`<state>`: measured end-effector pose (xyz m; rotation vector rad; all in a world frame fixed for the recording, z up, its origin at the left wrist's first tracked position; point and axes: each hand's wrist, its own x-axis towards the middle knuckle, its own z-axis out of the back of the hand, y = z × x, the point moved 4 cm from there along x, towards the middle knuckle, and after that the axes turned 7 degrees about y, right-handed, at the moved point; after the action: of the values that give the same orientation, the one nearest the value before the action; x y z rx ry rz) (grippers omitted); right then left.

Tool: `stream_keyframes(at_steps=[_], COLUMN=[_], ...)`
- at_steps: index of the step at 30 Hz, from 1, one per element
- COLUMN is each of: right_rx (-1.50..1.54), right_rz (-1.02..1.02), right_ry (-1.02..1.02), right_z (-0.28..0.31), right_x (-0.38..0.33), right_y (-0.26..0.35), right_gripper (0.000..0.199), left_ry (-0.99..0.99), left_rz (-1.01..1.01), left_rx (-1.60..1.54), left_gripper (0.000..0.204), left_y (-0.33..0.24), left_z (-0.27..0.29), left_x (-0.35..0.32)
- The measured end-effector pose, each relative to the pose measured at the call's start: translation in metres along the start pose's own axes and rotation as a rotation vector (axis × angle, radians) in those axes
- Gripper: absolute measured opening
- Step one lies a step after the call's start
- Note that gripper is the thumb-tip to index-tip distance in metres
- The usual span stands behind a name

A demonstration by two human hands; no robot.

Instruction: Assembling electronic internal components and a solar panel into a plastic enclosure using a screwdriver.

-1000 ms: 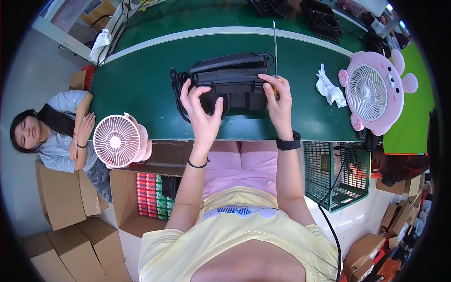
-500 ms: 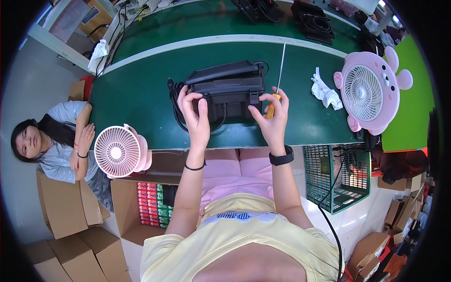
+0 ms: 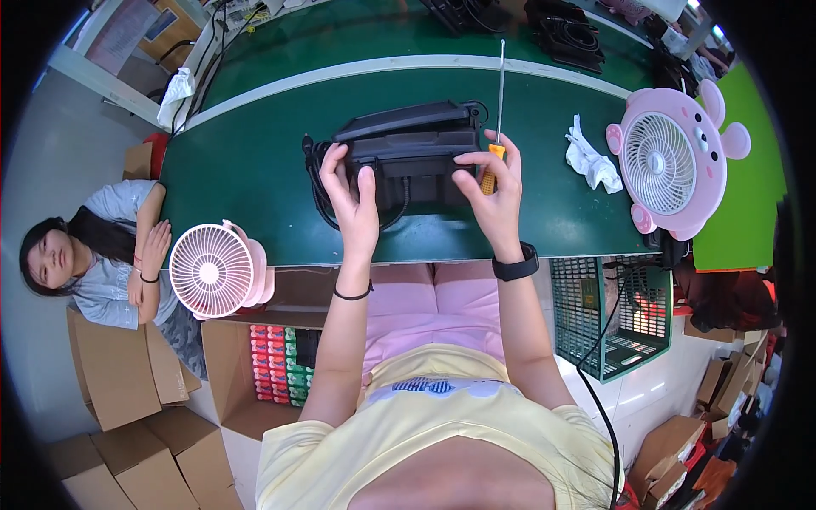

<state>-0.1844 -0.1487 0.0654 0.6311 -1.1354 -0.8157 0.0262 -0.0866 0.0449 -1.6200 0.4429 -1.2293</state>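
A black plastic device [image 3: 413, 146] with a raised, tilted panel lies on the green table in front of me, its black cable [image 3: 318, 174] coiled at the left side. My left hand [image 3: 357, 211] grips its left front corner, thumb on the front and fingers over the edge. In my right hand [image 3: 500, 208] is a screwdriver [image 3: 501, 98] with a yellow handle, its metal shaft pointing away from me. The thumb and index finger of that same hand press at the device's right front corner. Part of the screwdriver handle is hidden by the fingers.
Crumpled white tissue [image 3: 592, 160] and a pink animal-shaped fan [image 3: 659, 170] are to the right. A smaller pink fan [image 3: 211, 270] stands left, near a seated person [image 3: 127, 242]. Below the table edge are a green crate [image 3: 612, 340] and an open carton [image 3: 234, 374].
The screwdriver has swung more upright, its tip moving farther away and slightly left. My right thumb and index finger have shifted onto the device's right corner. My left hand keeps its place.
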Motion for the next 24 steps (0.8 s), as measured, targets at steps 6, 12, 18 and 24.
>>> stream_keyframes(at_steps=[6, 12, 18, 24], right_rx=[0.023, 0.363, 0.504, 0.373], right_rz=[-0.170, -0.357, -0.475, -0.365], right_ry=[-0.044, 0.117, 0.178, 0.148], right_z=[-0.004, -0.020, -0.024, -0.021], right_x=[0.015, 0.042, 0.053, 0.045], right_y=[-0.012, -0.047, -0.056, -0.051], right_gripper=[0.051, 0.076, 0.076, 0.073], left_ry=[0.030, 0.128, 0.131, 0.089], left_rz=[-0.025, 0.427, 0.422, 0.387], left_rx=[0.096, -0.276, -0.403, -0.427], left_gripper=[0.066, 0.090, 0.079, 0.070], left_y=[0.010, 0.036, 0.042, 0.034], left_z=[0.001, -0.006, -0.007, -0.010], left_x=[0.020, 0.047, 0.056, 0.045])
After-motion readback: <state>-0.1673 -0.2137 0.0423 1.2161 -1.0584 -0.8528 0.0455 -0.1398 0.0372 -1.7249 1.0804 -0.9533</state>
